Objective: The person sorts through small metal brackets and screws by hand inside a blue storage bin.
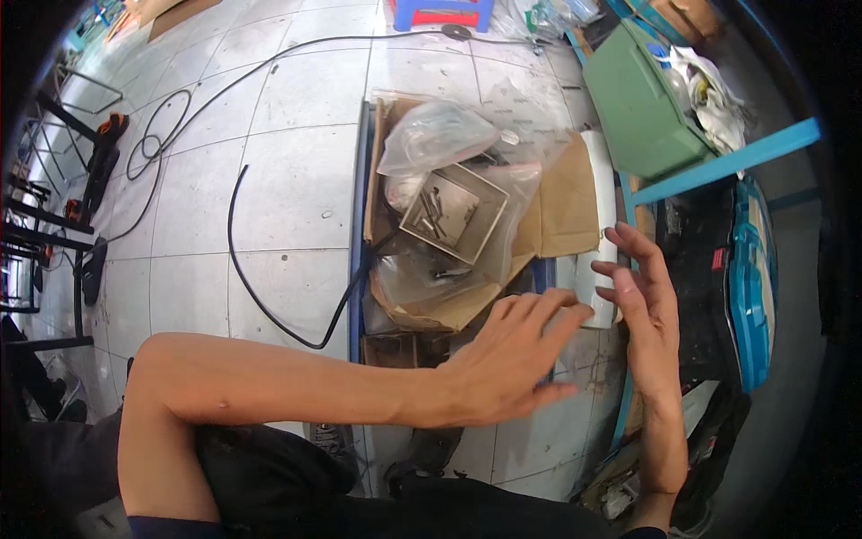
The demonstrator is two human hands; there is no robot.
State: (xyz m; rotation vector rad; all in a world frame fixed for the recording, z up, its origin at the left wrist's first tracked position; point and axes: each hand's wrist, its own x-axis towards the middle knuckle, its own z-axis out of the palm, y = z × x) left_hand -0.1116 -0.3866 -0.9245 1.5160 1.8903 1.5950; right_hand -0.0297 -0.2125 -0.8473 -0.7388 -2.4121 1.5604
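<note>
My left hand [516,359] reaches across from the left, palm down, its fingers spread and nothing in them. It hovers over the near right corner of an open cardboard box [566,202]. Beside it is my right hand [645,310], raised with fingers apart and slightly bent, also holding nothing. Next to both hands lies a long white smooth object [603,184], partly covered by my fingers; whether they touch it I cannot tell. In the cardboard box sits a small square open box [492,199] with several small metal pieces [433,214]. Clear plastic bags [440,135] surround it.
A black cable [235,238] curves over the tiled floor [296,189] at left. At right stand a green bin [628,99], a blue frame bar [727,160] and a teal-edged case [752,287]. A blue and red stool [440,13] is at the far side.
</note>
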